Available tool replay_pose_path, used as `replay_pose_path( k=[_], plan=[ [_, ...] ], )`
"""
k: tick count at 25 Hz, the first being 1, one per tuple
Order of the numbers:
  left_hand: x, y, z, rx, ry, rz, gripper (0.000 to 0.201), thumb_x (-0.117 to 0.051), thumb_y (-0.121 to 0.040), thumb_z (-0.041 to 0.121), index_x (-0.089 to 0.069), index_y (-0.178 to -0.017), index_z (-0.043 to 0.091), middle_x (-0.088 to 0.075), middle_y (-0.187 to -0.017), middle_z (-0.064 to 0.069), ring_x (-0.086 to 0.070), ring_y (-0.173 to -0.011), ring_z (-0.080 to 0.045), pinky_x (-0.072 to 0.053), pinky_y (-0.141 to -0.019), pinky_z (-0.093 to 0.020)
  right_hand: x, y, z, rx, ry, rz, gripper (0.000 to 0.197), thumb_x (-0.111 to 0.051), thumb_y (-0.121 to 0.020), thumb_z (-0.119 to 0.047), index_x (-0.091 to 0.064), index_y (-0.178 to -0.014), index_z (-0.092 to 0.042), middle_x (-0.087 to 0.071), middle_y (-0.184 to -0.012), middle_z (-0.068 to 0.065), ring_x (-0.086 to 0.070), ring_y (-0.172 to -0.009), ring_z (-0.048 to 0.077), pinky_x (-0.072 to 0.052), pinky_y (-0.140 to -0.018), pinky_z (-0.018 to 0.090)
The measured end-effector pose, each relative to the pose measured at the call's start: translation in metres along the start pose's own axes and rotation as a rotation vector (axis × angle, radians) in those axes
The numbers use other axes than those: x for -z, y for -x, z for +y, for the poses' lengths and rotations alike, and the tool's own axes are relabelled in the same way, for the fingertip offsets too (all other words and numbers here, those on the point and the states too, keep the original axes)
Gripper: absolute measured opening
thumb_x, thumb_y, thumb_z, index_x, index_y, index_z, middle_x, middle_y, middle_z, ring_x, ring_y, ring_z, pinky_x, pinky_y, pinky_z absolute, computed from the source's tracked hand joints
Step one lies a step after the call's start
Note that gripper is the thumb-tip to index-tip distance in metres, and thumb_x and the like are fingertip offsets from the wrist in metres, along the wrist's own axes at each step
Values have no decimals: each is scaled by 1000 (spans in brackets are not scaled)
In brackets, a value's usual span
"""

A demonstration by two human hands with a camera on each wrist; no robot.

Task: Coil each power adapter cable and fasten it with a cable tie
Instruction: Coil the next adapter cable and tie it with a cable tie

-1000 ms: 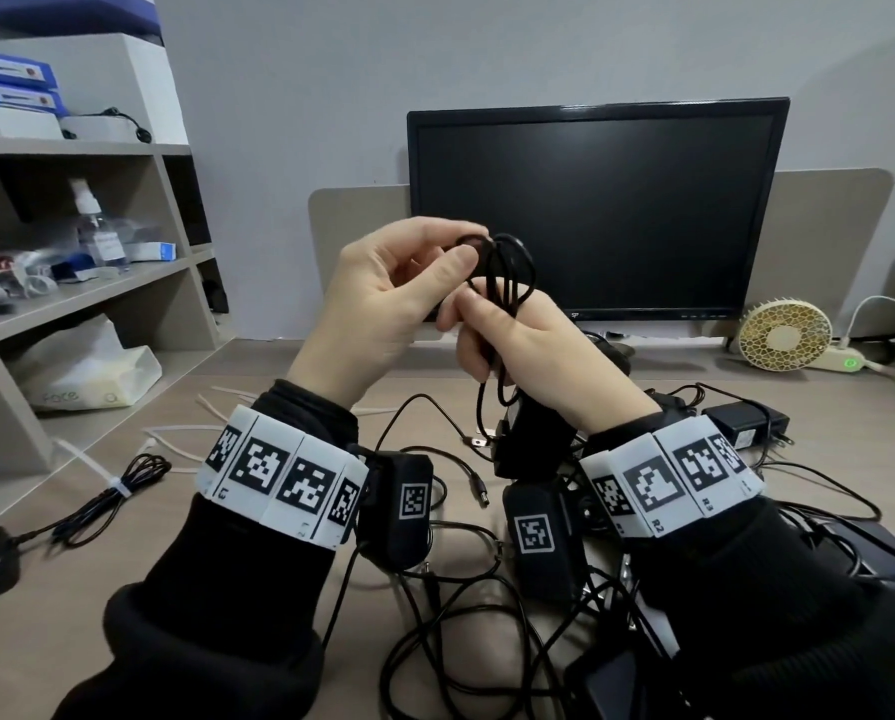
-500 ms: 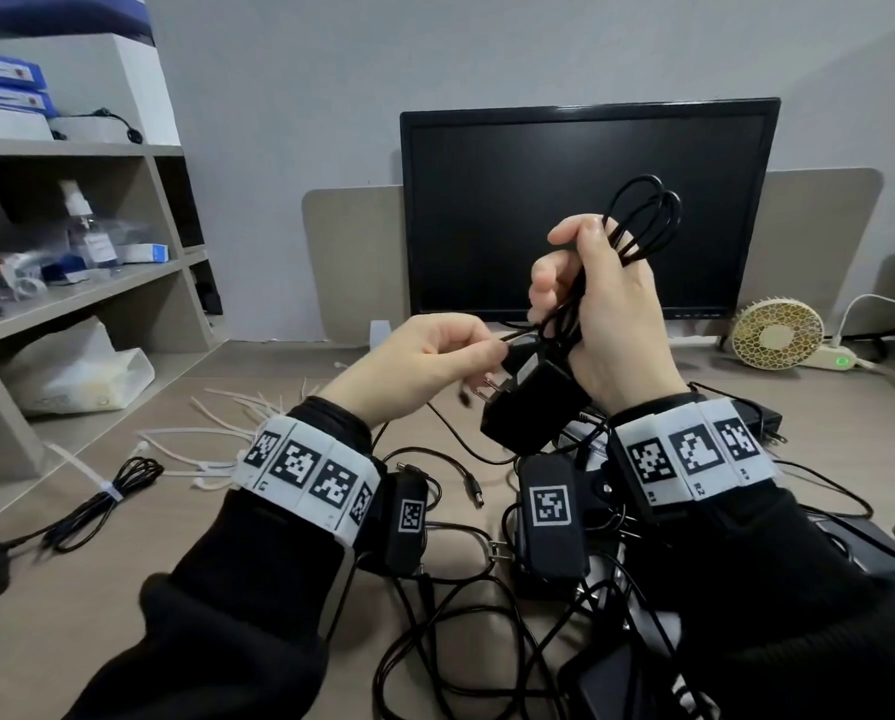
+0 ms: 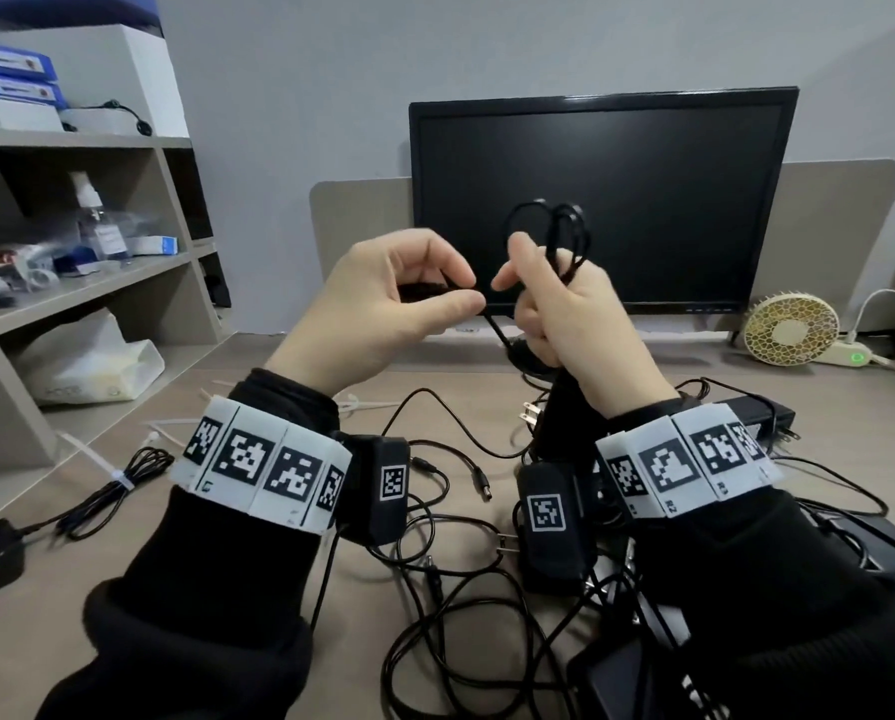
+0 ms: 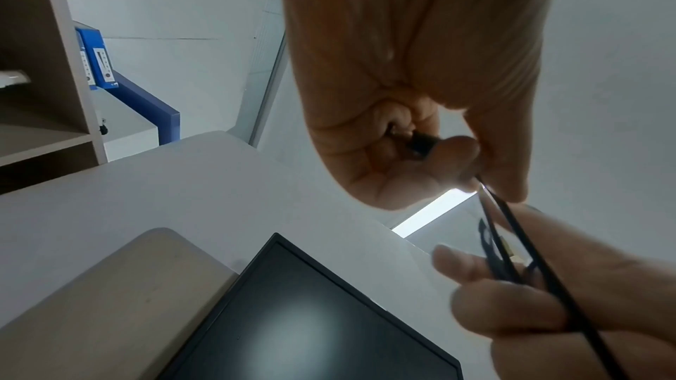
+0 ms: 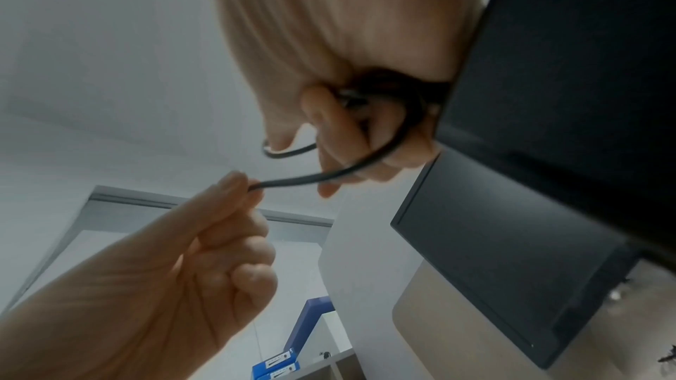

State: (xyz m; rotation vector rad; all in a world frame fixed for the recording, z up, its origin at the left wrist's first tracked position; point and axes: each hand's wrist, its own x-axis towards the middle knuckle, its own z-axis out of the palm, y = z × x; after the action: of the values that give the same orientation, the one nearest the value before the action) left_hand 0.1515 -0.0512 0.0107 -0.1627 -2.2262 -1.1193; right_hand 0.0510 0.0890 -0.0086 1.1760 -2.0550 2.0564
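Observation:
My right hand (image 3: 539,304) grips a bundle of black cable loops (image 3: 557,226) raised in front of the monitor; the loops stick up above its fingers. The same cable's black adapter block (image 3: 557,418) hangs under that hand, prongs to the left, and fills the right edge of the right wrist view (image 5: 567,68). My left hand (image 3: 469,293) pinches the cable's free end between thumb and forefinger, just left of the right hand. A short taut strand (image 5: 311,178) joins the two hands, also seen as the cable (image 4: 514,226). The plug tip is hidden inside my left fingers (image 4: 420,146).
A tangle of black adapters and loose cables (image 3: 435,563) covers the desk below my wrists. White cable ties (image 3: 175,428) lie at left beside a tied cable (image 3: 118,485). Monitor (image 3: 601,200) behind, small fan (image 3: 791,330) at right, shelving (image 3: 71,283) at left.
The right hand swung the coil up and right, then lowered it a little. The left hand dropped along the cable, then rose again with the free end, close to the right hand.

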Motion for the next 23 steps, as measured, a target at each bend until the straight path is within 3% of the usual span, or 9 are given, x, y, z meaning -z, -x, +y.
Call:
replay_pose_path(
  k=[3, 5, 7, 9, 11, 14, 17, 20, 23],
  plan=[
    [0, 1, 6, 9, 75, 56, 21, -78, -77, 17, -60, -88, 11, -67, -76, -18, -58, -61, -14, -50, -57, -25, -8, 3, -6, -2, 26, -212, 35, -45, -100, -36, -52, -71, -17, -44, -56, -8, -36, -41, 2, -29, -43, 11],
    [3, 3, 9, 50, 104, 64, 32, -79, -72, 21, -58, -94, 12, -67, -68, -15, -56, -54, -15, -50, -56, -28, -13, -2, -13, -140, -22, -277, 28, -41, -101, -20, -50, -76, -10, -52, -55, 0, -38, -34, 4, -30, -37, 13],
    [4, 4, 10, 93, 138, 61, 32, -75, -72, 19, -57, -98, 12, -67, -61, -4, -58, -52, -13, -52, -55, -25, -15, -3, -18, -287, -47, -361, 19, -41, -94, 0, -49, -79, -8, -55, -49, 3, -36, -29, 4, -29, -33, 15],
    [4, 4, 12, 114, 193, 36, 35, -74, -71, 18, -56, -100, 11, -69, -63, -5, -64, -55, -15, -55, -56, -24, -15, 2, -14, -198, 16, -429, 20, -39, -89, 6, -47, -77, -8, -49, -48, 1, -36, -32, 4, -29, -37, 14],
    [6, 5, 12, 107, 288, 23, 37, -74, -72, 18, -55, -103, 11, -72, -74, -11, -69, -64, -21, -57, -59, -26, -15, 8, -10, -93, 39, -452, 20, -38, -92, 4, -46, -77, -7, -42, -44, -8, -35, -37, 3, -30, -41, 13],
    [10, 2, -5, 143, 376, 65, 35, -68, -82, 19, -53, -114, 19, -68, -81, -5, -67, -75, -18, -55, -67, -27, -16, 5, -4, -21, 68, -382, 23, -37, -99, -5, -51, -81, -9, -41, -45, -9, -36, -43, 5, -32, -46, 15],
    [14, -10, -52, 423, 90, 58, 18, -56, -94, 26, -57, -110, 19, -63, -92, -1, -58, -81, -14, -47, -76, -35, -12, 2, -3, 19, 92, -303, 24, -34, -101, -9, -51, -84, -10, -43, -45, -9, -40, -47, 6, -37, -52, 18],
    [20, -16, -116, 733, -569, -303, 28, -54, -95, 30, -64, -112, 11, -60, -110, -1, -52, -94, -17, -41, -88, -32, -9, 0, -1, 19, 1, -208, 24, -31, -103, -10, -50, -88, -10, -41, -47, -9, -48, -51, 12, -43, -60, 30],
    [19, -18, -151, 911, -728, -479, 30, -63, -89, 25, -65, -111, 4, -63, -117, -14, -57, -91, -24, -47, -81, -34, -7, 0, -2, -19, -102, -145, 25, -30, -104, -11, -51, -90, -13, -36, -52, -5, -53, -46, 14, -51, -61, 43]
  ],
)
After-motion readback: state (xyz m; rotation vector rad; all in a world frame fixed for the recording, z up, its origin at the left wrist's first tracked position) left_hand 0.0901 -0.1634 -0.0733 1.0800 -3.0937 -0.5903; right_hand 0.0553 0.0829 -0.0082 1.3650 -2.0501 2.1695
